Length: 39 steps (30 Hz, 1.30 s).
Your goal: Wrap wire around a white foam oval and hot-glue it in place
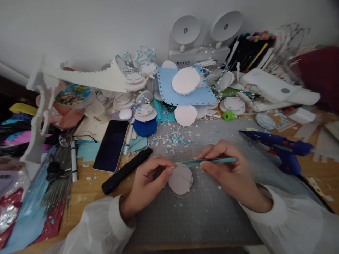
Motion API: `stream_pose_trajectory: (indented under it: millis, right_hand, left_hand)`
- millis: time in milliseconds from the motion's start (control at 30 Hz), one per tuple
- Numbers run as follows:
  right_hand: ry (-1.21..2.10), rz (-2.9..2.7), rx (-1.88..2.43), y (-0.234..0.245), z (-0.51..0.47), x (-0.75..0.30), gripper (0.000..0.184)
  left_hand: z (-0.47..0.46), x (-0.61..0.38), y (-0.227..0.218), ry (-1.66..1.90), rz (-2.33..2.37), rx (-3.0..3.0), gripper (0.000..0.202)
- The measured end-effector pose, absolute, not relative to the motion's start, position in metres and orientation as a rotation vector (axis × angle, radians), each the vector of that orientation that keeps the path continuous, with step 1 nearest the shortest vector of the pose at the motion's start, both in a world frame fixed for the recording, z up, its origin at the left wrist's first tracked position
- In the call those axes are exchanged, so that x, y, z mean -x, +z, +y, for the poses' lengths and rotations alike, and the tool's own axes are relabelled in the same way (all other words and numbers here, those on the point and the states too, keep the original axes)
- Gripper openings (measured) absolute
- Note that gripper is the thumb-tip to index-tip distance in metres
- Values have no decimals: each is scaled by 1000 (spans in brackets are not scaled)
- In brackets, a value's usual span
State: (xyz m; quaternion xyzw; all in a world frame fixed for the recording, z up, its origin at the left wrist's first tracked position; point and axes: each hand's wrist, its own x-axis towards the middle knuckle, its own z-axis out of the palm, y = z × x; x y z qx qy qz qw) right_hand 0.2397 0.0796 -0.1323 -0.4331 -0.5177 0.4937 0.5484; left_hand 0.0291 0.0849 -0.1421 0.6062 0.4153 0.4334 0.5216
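A pale round foam disc (180, 180) lies on the grey cutting mat (201, 211) in front of me. My left hand (148, 181) is closed in a pinch on the disc's upper left edge. My right hand (227, 173) is closed round a thin teal tool (209, 161) held flat, with its tip reaching the top of the disc by my left fingertips. Both wrists wear white sleeves.
A blue glue gun (280, 150) rests at the mat's right. A black phone (111, 144) and a black bar-shaped tool (127, 170) lie to the left. Paper scraps (172, 139), foam discs, blue sheets, marker pens (251, 46) and two white lamps (185, 31) crowd the back.
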Motion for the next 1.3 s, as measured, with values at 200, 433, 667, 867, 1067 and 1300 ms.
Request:
stream_pose_trajectory:
  millis: [200, 433, 667, 867, 1067, 1300]
  right_hand:
    - [1098, -1332, 988, -125, 76, -236, 20]
    - [1089, -1300, 1037, -127, 76, -237, 17]
    - [1061, -1295, 1077, -126, 78, -237, 16]
    - [1117, -1285, 1065, -126, 79, -236, 16]
    - [1223, -1176, 1084, -133, 80, -240, 16]
    - [982, -1273, 1079, -136, 79, -242, 19]
  left_hand:
    - [84, -30, -143, 1035, 990, -1462, 8]
    - [83, -29, -142, 1000, 1005, -1472, 8]
    - [83, -29, -143, 977, 1023, -1498, 11]
    - [83, -29, -145, 972, 1020, -1495, 8]
    - [83, -30, -146, 985, 1003, -1505, 5]
    - [84, -29, -142, 998, 986, -1491, 9]
